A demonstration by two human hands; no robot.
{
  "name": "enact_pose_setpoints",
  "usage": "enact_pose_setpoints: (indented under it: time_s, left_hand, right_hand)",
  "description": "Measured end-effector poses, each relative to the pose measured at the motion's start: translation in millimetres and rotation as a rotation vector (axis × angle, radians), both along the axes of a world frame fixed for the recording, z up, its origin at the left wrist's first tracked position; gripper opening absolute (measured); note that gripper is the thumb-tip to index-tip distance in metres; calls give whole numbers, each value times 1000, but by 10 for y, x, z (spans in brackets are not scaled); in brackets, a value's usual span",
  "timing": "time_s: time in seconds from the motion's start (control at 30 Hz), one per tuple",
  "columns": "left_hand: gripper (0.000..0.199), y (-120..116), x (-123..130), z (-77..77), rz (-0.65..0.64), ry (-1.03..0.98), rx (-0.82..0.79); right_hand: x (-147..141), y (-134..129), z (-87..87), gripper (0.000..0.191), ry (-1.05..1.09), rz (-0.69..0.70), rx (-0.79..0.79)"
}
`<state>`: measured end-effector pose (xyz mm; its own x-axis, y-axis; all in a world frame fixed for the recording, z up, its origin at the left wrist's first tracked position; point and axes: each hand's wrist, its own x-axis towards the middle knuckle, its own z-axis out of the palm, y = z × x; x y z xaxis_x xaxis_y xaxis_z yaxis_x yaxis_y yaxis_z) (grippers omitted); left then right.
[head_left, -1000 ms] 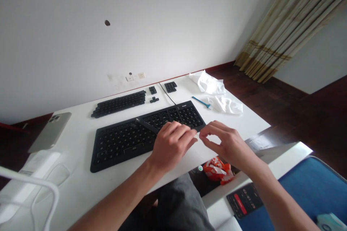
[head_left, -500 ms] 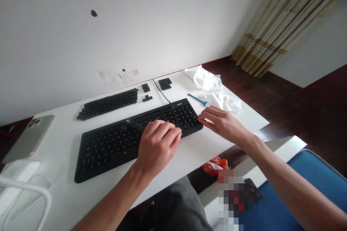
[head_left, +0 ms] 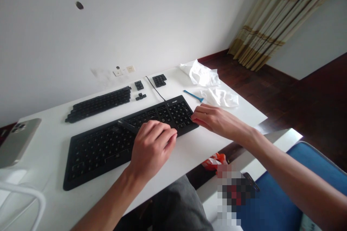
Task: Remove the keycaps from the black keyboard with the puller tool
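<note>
A black keyboard [head_left: 101, 151] with its keycaps off lies slanted on the white table. My left hand [head_left: 153, 144] rests over its front middle, fingers curled round a slim black tool [head_left: 127, 126] whose far end points left over the keyboard; its tip is blurred. At the right end, the fingers of my right hand [head_left: 210, 117] are pinched together above the number pad [head_left: 180, 112]. Whatever those fingertips hold, if anything, is too small to make out. Just behind that hand lies a blue stick-like tool [head_left: 193, 96].
Behind the keyboard sit a large block of black keycaps [head_left: 100, 104] and smaller groups [head_left: 159, 80]. Crumpled white wrapping [head_left: 203, 74] lies at the back right. A phone [head_left: 23, 140] and a white cable [head_left: 40, 202] are at left. A blue seat [head_left: 282, 173] stands at right.
The view has shifted, so the table and keyboard appear farther left. My right fingertips have moved slightly left over the number pad. The left hand keeps its grip and place.
</note>
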<state>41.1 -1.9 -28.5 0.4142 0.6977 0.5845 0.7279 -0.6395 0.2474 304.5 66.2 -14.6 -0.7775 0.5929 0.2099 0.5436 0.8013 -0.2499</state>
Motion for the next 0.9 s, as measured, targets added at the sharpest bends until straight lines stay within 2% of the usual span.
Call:
enact_pose_setpoints:
  time_s: [0.47, 0.77, 0.9]
  left_hand:
    - [11, -9, 15, -34, -26, -16, -47]
    - [10, -10, 13, -26, -28, -17, -53]
    - [10, -12, 16, -30, -31, -13, -53]
  right_hand:
    - [-23, 95, 68, 25, -40, -27, -127]
    - [-76, 38, 110, 24, -61, -128, -90]
    - [-66, 47, 89, 23, -21, -129, -106]
